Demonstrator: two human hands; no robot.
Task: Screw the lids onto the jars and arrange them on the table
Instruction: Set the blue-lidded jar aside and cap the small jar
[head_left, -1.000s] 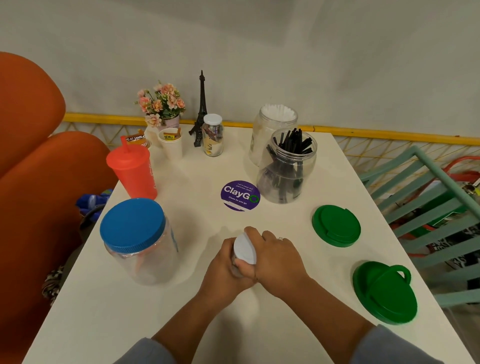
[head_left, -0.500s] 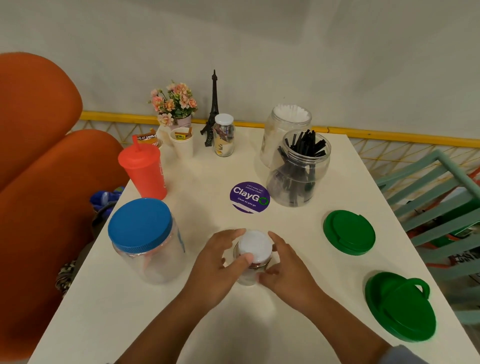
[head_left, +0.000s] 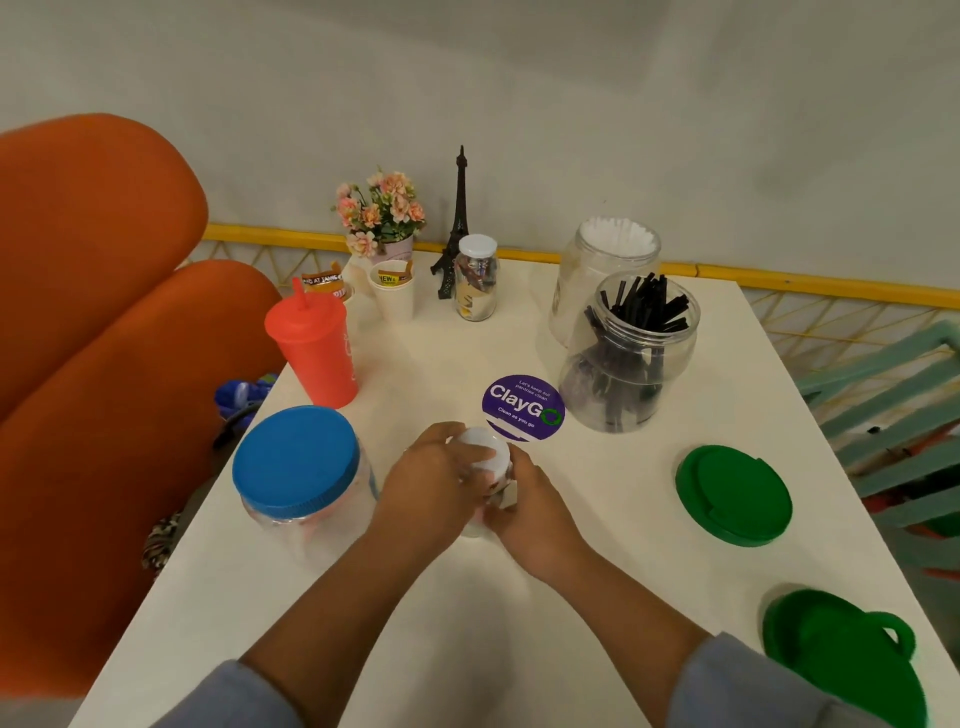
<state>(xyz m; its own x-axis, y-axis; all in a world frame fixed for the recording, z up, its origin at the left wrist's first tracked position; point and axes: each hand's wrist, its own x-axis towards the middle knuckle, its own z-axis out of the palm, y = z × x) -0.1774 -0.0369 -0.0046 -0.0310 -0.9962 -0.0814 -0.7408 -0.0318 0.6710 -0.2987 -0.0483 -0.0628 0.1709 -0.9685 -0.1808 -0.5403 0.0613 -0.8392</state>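
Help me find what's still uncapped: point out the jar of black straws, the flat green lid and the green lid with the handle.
jar of black straws (head_left: 631, 364), head view, clear front wall.
flat green lid (head_left: 733, 493), head view, top face.
green lid with the handle (head_left: 841, 660), head view, top face.

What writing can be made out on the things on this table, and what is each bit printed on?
"ClayGo", "Clean as you go": purple round sticker on the table. Its small top line looks like "Let's keep our pantries clean", not surely.
"NEW": band in the white paper cup; the rest is cut off.
Striped band behind the red tumbler: white letters, too blurred to read.
Small back jar: contents unreadable.
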